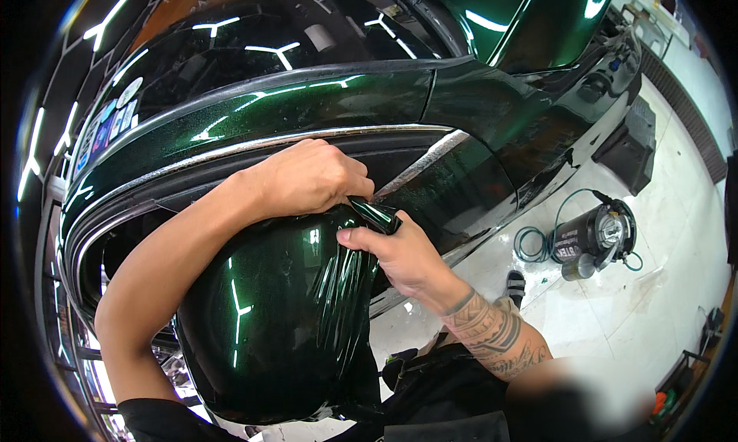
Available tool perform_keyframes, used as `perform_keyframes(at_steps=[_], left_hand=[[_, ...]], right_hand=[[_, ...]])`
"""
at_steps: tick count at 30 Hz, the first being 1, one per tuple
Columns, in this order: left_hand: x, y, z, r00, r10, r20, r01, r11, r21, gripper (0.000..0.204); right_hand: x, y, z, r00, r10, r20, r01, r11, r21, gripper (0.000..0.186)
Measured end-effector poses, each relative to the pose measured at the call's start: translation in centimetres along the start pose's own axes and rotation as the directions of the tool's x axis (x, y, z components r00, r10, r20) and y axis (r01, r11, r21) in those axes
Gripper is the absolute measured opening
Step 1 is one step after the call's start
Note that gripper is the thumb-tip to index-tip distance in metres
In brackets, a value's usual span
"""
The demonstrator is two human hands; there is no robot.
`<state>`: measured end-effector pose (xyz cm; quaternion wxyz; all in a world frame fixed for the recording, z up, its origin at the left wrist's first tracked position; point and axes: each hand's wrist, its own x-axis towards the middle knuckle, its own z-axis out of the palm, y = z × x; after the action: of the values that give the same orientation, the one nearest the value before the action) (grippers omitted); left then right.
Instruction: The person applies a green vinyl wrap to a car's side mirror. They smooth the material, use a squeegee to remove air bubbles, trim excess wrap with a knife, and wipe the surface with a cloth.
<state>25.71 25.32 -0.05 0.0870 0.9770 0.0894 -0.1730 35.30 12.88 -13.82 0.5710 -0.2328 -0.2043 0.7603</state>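
A side mirror housing (pixel 231 319), covered in glossy dark green film (pixel 342 288), stands out from the car beside me. Toward its right side the film gathers in stretched creases. My left hand (pixel 319 177) reaches over the top of the housing, its fingers closed in a pinch on the film's edge. Close to it, my right hand (pixel 403 257) grips a folded flap of the same film, thumb toward the left. The flap runs taut between both hands. What lies under the left palm is hidden.
Behind the mirror is the green car body (pixel 277 104) with a chrome trim strip (pixel 254 146) and a dark side window. On the tiled floor at right stands a black canister (pixel 592 234) with a coiled green hose (pixel 532 244). A foot in a sandal (pixel 515 287) shows below.
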Motion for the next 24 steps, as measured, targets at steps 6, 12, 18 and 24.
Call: perform_keyframes(at_steps=[6, 12, 18, 24], left_hand=[[0.5, -0.3, -0.3, 0.996, -0.010, 0.093, 0.004, 0.998, 0.062, 0.012], [0.9, -0.2, -0.2, 0.994, -0.004, 0.105, -0.007, 0.994, 0.110, 0.013], [0.9, -0.5, -1.5, 0.972, -0.160, 0.174, 0.186, 0.972, -0.146, 0.020], [-1.6, 2.2, -3.6, 0.966, -0.246, -0.076, 0.236, 0.964, -0.119, 0.025]], right_hand=[[0.1, 1.0, -0.5, 0.999, -0.034, -0.011, 0.035, 0.999, 0.023, 0.012], [0.1, 0.9, -0.5, 0.996, 0.076, -0.047, -0.060, 0.960, 0.274, 0.006], [0.5, 1.2, -1.0, 0.998, 0.061, 0.007, -0.061, 0.964, 0.257, 0.008], [0.9, 1.8, -1.4, 0.998, 0.060, 0.021, -0.063, 0.968, 0.242, 0.012]])
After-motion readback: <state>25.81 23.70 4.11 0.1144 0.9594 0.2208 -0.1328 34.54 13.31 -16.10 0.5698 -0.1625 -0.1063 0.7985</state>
